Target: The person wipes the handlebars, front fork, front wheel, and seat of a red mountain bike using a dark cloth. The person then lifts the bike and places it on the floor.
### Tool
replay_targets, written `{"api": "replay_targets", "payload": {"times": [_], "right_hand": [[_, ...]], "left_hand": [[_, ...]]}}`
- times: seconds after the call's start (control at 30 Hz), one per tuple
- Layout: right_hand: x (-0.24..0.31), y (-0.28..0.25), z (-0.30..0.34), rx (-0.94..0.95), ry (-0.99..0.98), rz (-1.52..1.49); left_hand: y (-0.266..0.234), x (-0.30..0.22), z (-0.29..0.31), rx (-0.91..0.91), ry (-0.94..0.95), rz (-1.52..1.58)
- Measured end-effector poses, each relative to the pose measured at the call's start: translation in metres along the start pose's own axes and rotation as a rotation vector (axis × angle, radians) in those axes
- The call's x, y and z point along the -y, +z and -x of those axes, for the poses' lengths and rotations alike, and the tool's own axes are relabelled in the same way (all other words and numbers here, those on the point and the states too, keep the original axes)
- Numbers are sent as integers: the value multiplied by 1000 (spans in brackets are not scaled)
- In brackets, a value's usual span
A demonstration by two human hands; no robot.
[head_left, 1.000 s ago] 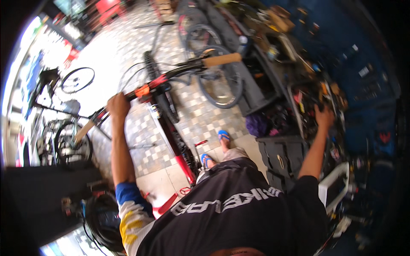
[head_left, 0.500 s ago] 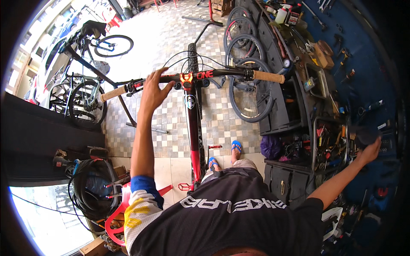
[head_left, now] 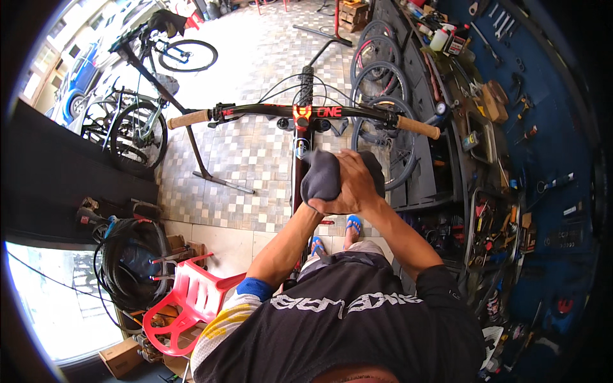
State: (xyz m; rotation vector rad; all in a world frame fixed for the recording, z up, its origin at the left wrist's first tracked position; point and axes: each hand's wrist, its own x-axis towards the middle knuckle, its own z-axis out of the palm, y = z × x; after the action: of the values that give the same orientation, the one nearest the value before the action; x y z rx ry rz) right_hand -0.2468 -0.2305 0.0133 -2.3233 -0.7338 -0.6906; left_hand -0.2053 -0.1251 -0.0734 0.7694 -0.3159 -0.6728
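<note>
A dark grey cloth point(head_left: 320, 177) is bunched between my two hands, above the top tube of a bicycle. My right hand point(head_left: 359, 182) is closed on it, its fingers pressing into the folds from the right. My left hand point(head_left: 324, 206) grips it from below, mostly hidden by the cloth and the right hand. Just beyond them is the black handlebar point(head_left: 262, 112) with cork-coloured grips point(head_left: 418, 127) and an orange stem clamp point(head_left: 302, 116). The bicycle's front tyre point(head_left: 307, 83) points away from me.
Along the right stands a dark workbench with tools point(head_left: 495, 102) and several wheels point(head_left: 383, 137) leaning on it. A black work stand point(head_left: 150, 76) and parked bicycles point(head_left: 134, 137) are at the left. A red plastic chair point(head_left: 185, 300) and coiled tyres point(head_left: 131, 262) sit near my left side.
My right hand has come from the bench at the far right with the dark cloth. My left hand has left the handlebar and joined it on the cloth.
</note>
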Motion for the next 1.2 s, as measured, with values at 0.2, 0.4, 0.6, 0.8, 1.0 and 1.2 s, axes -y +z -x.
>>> {"api": "replay_targets", "payload": {"times": [0.2, 0.4, 0.6, 0.8, 1.0, 1.2], "right_hand": [[9, 30, -2, -187, 522, -809], [-10, 54, 3, -449, 624, -1214], [-53, 5, -8, -675, 1342, -1609], [-61, -87, -39, -500, 682, -1128], [-106, -40, -59, 286, -30, 543], [-144, 68, -90, 364, 96, 769]], "left_hand": [[-14, 22, -4, -125, 134, -309], [-34, 23, -6, -150, 297, -773], [-17, -86, -1, 223, -322, -1499], [-97, -269, 32, -350, 225, -1807], [-164, -363, 47, -605, -502, -2492], [-176, -347, 52, -674, -231, -2441]]}}
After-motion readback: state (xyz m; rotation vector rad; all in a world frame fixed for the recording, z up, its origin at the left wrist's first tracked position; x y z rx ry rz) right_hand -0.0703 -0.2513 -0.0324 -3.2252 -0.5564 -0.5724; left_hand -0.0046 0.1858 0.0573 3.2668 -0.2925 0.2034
